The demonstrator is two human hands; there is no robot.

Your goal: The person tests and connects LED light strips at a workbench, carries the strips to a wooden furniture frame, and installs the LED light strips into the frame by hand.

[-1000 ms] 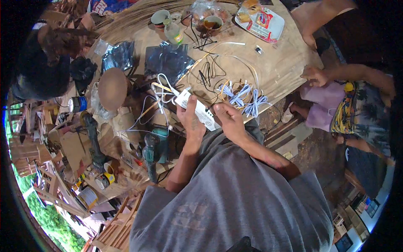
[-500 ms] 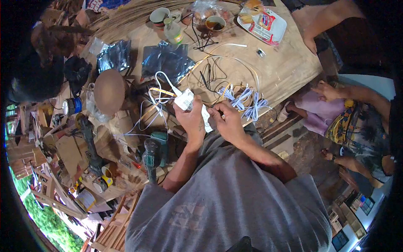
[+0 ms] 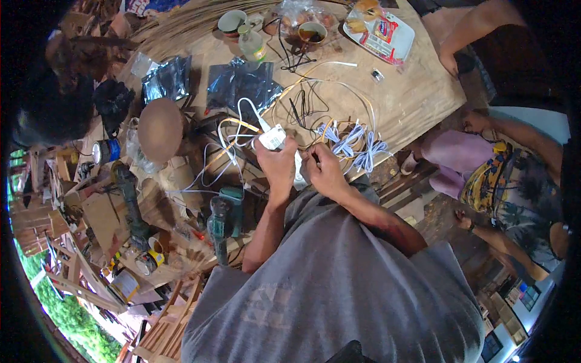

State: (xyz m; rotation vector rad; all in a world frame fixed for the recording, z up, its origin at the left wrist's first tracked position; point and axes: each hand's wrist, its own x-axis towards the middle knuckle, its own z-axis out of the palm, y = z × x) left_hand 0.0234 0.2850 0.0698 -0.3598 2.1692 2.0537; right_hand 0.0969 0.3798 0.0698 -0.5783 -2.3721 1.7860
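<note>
Power strip (image 3: 273, 138) in white casing rests in a person's left hand (image 3: 278, 167), fingers wrapped around it near the edge of a wooden surface (image 3: 417, 91). The right hand (image 3: 327, 174) is beside its lower end, thumb and fingers bent close, though whether they pinch anything cannot be told. Bundled pale cables (image 3: 346, 145) and a tangled black cord (image 3: 299, 110) lie just beyond

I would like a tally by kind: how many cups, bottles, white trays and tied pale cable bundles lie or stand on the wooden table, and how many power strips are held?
Cups: 2
Bottle: 1
White tray: 1
Tied pale cable bundles: 2
Held power strip, partly covered: 1
Total: 7
</note>
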